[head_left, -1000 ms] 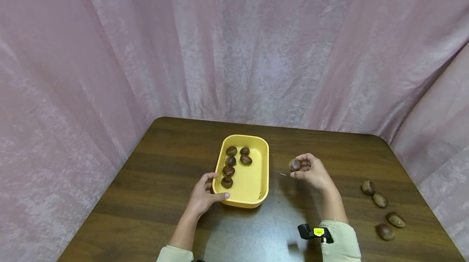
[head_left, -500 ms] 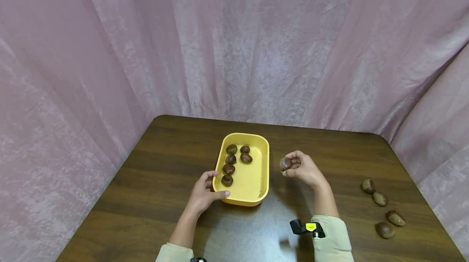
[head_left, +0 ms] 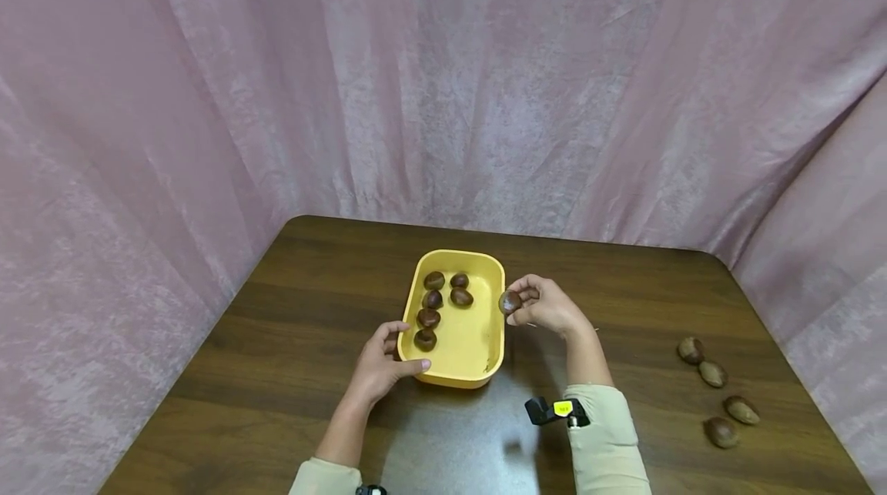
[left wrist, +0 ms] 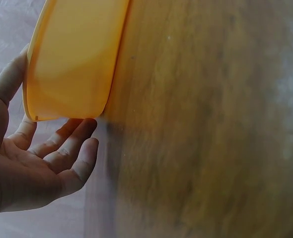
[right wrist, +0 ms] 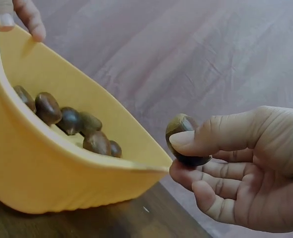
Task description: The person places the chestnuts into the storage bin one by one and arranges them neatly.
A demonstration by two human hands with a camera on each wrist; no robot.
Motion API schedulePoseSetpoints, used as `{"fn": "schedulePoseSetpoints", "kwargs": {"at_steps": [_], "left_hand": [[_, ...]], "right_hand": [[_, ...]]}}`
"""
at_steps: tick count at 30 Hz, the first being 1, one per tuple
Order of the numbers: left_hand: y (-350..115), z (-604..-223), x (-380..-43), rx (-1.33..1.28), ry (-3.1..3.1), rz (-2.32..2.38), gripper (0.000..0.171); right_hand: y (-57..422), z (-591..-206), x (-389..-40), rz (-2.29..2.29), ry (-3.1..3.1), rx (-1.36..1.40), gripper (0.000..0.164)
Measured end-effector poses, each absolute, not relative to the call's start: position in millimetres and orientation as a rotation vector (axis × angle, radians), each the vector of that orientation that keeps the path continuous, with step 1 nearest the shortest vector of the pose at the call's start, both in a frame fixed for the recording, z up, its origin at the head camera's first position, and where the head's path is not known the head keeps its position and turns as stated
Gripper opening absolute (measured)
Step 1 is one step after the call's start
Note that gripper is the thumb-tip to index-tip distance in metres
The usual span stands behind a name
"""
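Note:
A chestnut (head_left: 510, 302) is pinched between thumb and fingers of my right hand (head_left: 550, 309), just off the right rim of a yellow tray (head_left: 466, 341). In the right wrist view the thumb lies across this chestnut (right wrist: 179, 125), and the hand is beside the rim. Several brown chestnuts (head_left: 429, 318) lie inside the tray, most in a line along its left wall, two more to the right of that line. My left hand (head_left: 377, 366) holds the tray's near left corner, thumb on the front rim. In the left wrist view its other fingers curve by the tray's outer wall (left wrist: 77, 59).
Several loose chestnuts (head_left: 721, 432) lie on the right part of the brown wooden table (head_left: 305, 310). A tiny pale sliver (right wrist: 146, 209) is on the table by the tray. Pink curtains (head_left: 457, 95) hang behind the table's far edge.
My right hand has moved left with the chestnut, from well right of the tray up to its right rim. The left hand keeps its hold on the tray.

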State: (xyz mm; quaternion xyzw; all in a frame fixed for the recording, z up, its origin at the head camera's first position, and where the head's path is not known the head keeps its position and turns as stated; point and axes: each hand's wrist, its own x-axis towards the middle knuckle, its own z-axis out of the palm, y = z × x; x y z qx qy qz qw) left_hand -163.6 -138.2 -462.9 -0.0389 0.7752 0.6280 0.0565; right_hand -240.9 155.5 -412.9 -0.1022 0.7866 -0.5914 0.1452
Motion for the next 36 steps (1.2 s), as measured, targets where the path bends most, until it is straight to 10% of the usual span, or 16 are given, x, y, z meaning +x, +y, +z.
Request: {"fn": "schedulePoseSetpoints", "kwargs": {"at_steps": [36], "left_hand": [[-136.7,-463.8,-164.2,-0.119,2.326,1.919,0.069]], "right_hand": [[80.1,-427.3,-277.7,-1.416,2.204,-0.251,0.041]]}}
